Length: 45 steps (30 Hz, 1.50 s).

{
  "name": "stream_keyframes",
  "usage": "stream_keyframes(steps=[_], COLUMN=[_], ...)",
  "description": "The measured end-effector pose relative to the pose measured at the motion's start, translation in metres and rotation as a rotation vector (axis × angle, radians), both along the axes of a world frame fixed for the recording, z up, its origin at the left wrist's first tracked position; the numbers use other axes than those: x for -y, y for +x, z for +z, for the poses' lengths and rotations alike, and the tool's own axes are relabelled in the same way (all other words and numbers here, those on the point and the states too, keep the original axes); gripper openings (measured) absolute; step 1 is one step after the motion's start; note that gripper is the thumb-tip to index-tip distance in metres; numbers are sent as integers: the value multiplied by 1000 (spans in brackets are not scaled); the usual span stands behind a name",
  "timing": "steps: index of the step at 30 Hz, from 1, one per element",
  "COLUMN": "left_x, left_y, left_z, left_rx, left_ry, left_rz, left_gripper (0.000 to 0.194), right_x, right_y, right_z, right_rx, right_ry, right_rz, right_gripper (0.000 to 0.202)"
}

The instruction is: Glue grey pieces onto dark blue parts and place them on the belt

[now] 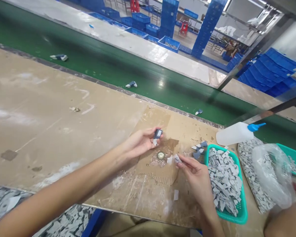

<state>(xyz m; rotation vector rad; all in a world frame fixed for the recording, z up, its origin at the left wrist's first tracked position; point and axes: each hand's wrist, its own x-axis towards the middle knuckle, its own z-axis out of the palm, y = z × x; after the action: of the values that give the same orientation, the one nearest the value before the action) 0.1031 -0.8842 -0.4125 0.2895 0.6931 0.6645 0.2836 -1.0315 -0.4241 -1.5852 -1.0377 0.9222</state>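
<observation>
My left hand (144, 142) is closed around a small dark grey-blue and white plastic part (158, 133), raised above the bench. Between the thumb and fingers of my right hand (196, 169) is a small light grey plastic piece (177, 159). A whitish scrap (170, 160) shows just left of those fingertips; whether they touch it I cannot tell. Below and between my hands, a small round dish-like thing (160, 155) sits on a stained cardboard sheet (148, 164). Several dark blue and white parts (198, 152) lie beyond my right hand.
At right stand a green basket (244, 215) of grey pieces, a white squeeze bottle (234, 134) and a plastic bag (271, 177) of pieces. Another person's arm (286, 219) is beside them. A green conveyor belt (96, 70) carries several parts. Blue bin (95, 220) below left.
</observation>
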Motion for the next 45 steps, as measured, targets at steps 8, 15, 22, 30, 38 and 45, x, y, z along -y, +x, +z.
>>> stream_keyframes(steps=[8,15,22,30,38,45], left_x=[0,1,-1,2,2,4], left_y=[-25,-33,-34,-36,-33,-31], left_z=[-25,-34,-30,-25,-38,-44], left_rx=[-109,-73,-136,-79,-229,-281], left_ry=[269,370,331,278,571,615], left_rz=[50,26,-15,-71,-108,-79], left_gripper=[13,23,7,3,15,20], right_x=[-21,-21,-19,-22,-21,-24], right_y=[-21,-25,-29,-31,-30,-33], right_z=[-38,-39,-38,-41,-40,-38], right_rx=[681,899,934,952,1038,1018], right_ry=[320,398,400,483,442,443], right_rz=[168,238,271,285,299,327], right_gripper=[28,39,50,50,44,45])
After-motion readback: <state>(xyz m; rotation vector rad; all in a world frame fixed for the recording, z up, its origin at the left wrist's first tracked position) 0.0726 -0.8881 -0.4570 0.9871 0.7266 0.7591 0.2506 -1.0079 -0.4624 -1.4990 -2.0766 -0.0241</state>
